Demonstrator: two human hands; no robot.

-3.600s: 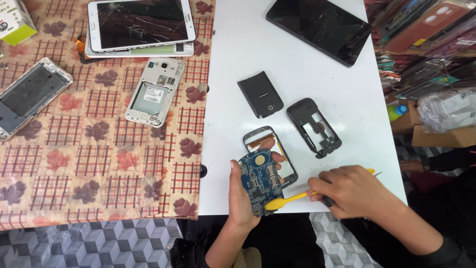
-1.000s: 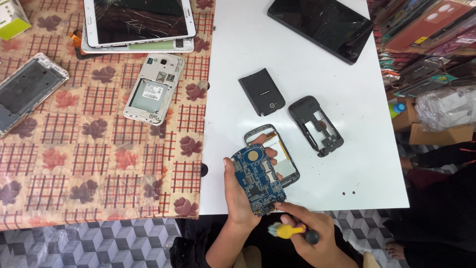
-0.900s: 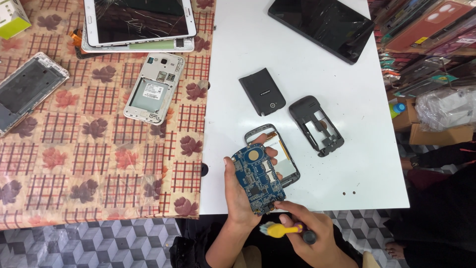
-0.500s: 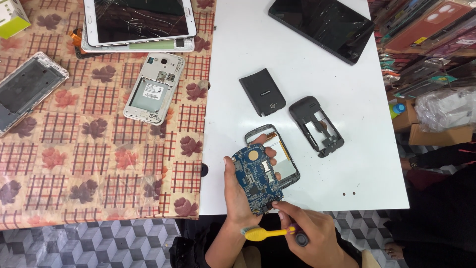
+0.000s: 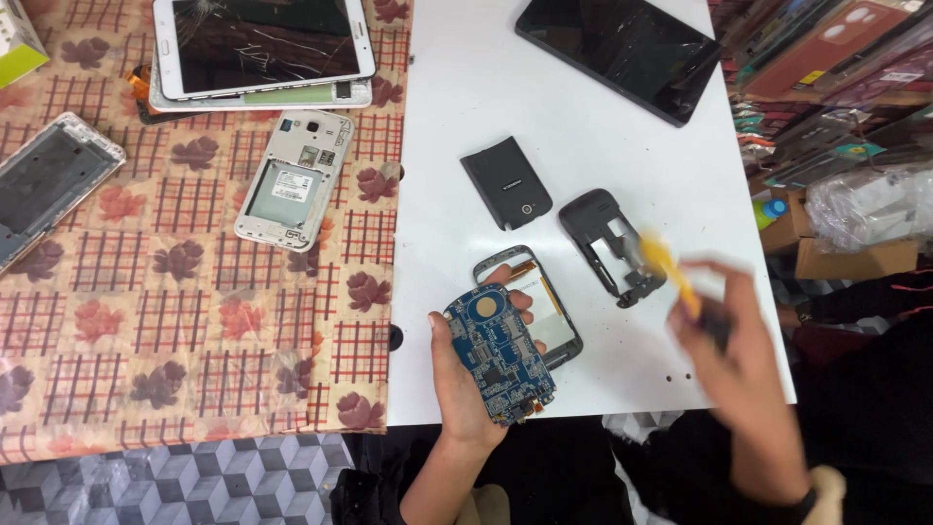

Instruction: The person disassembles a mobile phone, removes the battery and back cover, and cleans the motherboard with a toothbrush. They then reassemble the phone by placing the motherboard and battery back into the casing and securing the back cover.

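My left hand (image 5: pixel 465 384) holds a blue phone circuit board (image 5: pixel 500 352) tilted up above the near edge of the white table (image 5: pixel 466 136). Just behind the board lies the phone's front frame with its screen (image 5: pixel 546 309), which my fingertips touch. My right hand (image 5: pixel 743 374), blurred by motion, grips a yellow plastic pry tool (image 5: pixel 671 271) raised over the table's right side, next to a black middle frame (image 5: pixel 607 239). A dark back cover (image 5: pixel 505 182) lies beyond these parts.
A black tablet (image 5: pixel 619 51) lies at the table's far end. On the patterned cloth (image 5: pixel 175 321) at left are a white opened phone (image 5: pixel 287 180), a cracked white tablet (image 5: pixel 260 44) and a silver phone frame (image 5: pixel 44 180). Boxes and bags crowd the right side.
My right hand has swung up from below the table's near edge to the right side, carrying the yellow pry tool. My left hand and the circuit board have stayed put.
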